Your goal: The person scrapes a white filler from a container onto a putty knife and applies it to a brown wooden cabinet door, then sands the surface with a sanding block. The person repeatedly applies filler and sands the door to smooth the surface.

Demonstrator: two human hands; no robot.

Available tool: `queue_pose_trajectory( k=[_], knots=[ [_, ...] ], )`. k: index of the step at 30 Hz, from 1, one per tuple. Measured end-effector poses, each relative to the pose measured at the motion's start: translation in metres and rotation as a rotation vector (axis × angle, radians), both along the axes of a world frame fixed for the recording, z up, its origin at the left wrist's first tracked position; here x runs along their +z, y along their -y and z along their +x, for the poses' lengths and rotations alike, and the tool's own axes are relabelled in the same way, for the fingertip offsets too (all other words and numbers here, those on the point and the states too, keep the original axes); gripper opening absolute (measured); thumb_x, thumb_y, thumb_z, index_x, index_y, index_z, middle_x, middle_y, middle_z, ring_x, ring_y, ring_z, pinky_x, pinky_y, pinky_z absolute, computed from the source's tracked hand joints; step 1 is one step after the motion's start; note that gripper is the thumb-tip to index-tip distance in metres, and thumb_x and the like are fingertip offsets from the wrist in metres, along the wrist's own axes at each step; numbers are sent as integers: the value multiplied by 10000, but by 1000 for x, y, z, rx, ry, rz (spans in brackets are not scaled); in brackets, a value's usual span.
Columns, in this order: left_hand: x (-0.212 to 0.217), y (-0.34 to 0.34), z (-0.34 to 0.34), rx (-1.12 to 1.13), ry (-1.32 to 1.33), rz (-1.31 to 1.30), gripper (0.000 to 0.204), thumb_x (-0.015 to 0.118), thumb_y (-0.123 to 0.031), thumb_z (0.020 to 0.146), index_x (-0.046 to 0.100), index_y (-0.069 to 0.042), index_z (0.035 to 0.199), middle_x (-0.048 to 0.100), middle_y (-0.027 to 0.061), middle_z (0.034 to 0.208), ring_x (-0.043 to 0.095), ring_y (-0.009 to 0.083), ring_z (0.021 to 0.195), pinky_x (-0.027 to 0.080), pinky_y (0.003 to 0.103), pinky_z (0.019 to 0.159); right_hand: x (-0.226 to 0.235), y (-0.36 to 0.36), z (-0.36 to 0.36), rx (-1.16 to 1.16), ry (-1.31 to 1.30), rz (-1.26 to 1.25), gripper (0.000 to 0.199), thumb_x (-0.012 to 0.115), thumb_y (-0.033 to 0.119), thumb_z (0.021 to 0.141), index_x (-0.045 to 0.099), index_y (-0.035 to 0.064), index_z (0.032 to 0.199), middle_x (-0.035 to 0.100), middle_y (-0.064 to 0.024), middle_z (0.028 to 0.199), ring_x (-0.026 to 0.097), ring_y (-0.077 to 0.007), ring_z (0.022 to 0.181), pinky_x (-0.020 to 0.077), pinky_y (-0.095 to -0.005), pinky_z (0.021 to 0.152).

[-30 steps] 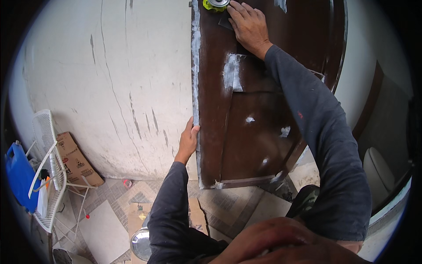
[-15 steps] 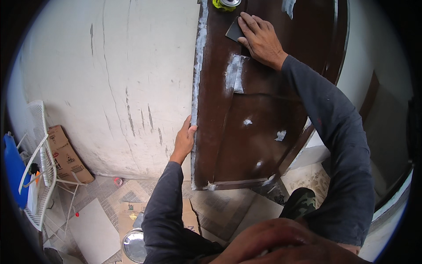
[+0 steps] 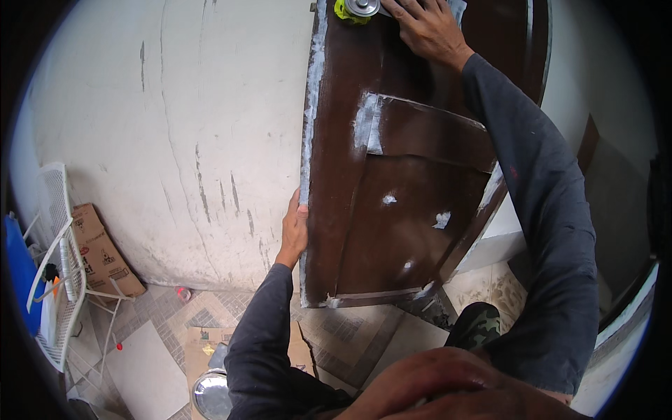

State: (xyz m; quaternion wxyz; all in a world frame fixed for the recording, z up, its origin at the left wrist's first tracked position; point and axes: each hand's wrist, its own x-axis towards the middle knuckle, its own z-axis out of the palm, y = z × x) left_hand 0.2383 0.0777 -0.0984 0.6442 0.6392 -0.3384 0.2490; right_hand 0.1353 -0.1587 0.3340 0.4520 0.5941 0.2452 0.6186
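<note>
A brown panelled door with white filler patches stands in front of me. My left hand holds its left edge low down, thumb on the front and fingers partly hidden behind. High on the door, my right hand lies against the surface beside a round silver doorknob, which has bright yellow-green material around its base. Its fingertips run up to the picture's upper edge. A dark sheet of sandpaper is under that hand in the earlier frame; now only a small greyish edge shows by the fingers.
At the left stand a white metal chair with a blue object on it and a cardboard box against the scuffed white wall. A round metal lid or can rests on flattened cardboard by my left arm.
My right hand has slid up the door with the sandpaper, closer to the knob's right side. My left hand stays on the door's edge; the view has shifted slightly.
</note>
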Motion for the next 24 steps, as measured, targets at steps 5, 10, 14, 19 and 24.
queue_pose_trajectory(
  k=[5,10,14,19,24],
  knots=[
    [-7,11,2,41,15,-56,755,313,-584,1055,441,41,1459,566,260,1388,547,395,1287,409,395,1076,-4,7,17,-149,94,-171,670,627,184,869,442,179,1514,440,-45,1547,511,-363,1263,443,-504,960],
    [-10,14,5,95,44,-67,738,298,-570,1060,462,39,1443,584,259,1359,567,404,1257,432,398,1049,-9,7,9,-187,34,-97,605,621,198,825,518,116,1416,481,-118,1494,513,-417,1231,424,-522,974],
    [-13,16,6,127,45,-60,734,290,-568,1061,472,38,1433,587,260,1353,574,415,1239,441,403,1034,-18,11,6,-204,-19,-199,605,620,192,843,503,171,1436,453,-58,1527,506,-408,1249,428,-524,973],
    [-14,18,7,179,74,-65,722,289,-565,1063,483,31,1422,598,255,1329,592,419,1206,459,406,1003,-29,12,6,-85,-62,-271,593,646,196,859,501,243,1432,427,21,1565,499,-373,1284,427,-506,994],
    [-13,19,8,201,89,-70,700,292,-550,1066,495,23,1412,613,246,1308,606,412,1184,470,409,985,-4,-1,1,-107,109,-92,588,592,195,792,549,72,1365,540,-147,1431,537,-431,1155,404,-542,944]
  ],
)
